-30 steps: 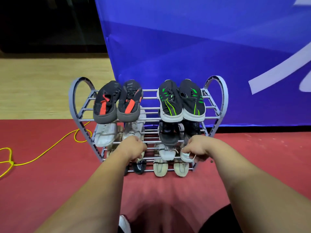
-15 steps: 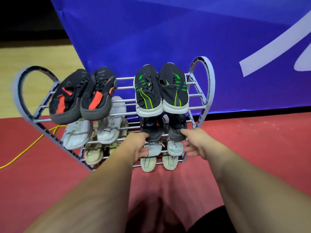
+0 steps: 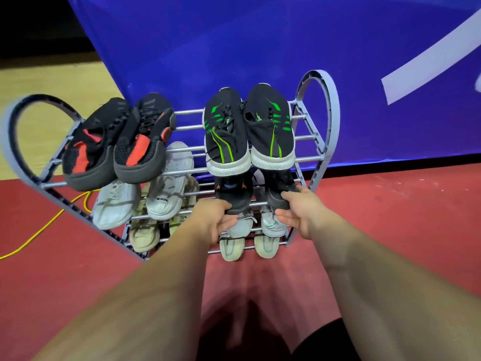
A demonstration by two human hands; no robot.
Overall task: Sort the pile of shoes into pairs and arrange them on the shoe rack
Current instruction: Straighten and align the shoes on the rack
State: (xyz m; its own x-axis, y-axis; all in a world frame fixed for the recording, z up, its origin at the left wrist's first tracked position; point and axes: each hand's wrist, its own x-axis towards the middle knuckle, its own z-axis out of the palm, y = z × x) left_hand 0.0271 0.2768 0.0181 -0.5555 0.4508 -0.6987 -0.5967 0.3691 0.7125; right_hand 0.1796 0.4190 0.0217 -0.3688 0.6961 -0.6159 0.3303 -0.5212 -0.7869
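Observation:
A grey tiered shoe rack (image 3: pixel 324 118) stands on the red floor, full of shoes. On its top tier sit a black-and-red pair (image 3: pixel 117 142) at the left and a black-and-green pair (image 3: pixel 250 131) at the right. Below are white sneakers (image 3: pixel 166 183), a black pair (image 3: pixel 234 194), beige shoes (image 3: pixel 143 233) and grey ones (image 3: pixel 242 225). My left hand (image 3: pixel 216 217) grips the heel of the left black shoe on the second tier. My right hand (image 3: pixel 299 209) grips the heel of the right black shoe (image 3: pixel 278 188).
A blue banner (image 3: pixel 260 48) hangs right behind the rack. A yellow cable (image 3: pixel 39 230) runs over the red floor at the left. Pale wooden flooring (image 3: pixel 52 82) lies beyond. My knees show at the bottom edge.
Both hands have risen from the lower tier's shoes to the black pair on the second tier. The view has swung so the rack appears tilted and nearer.

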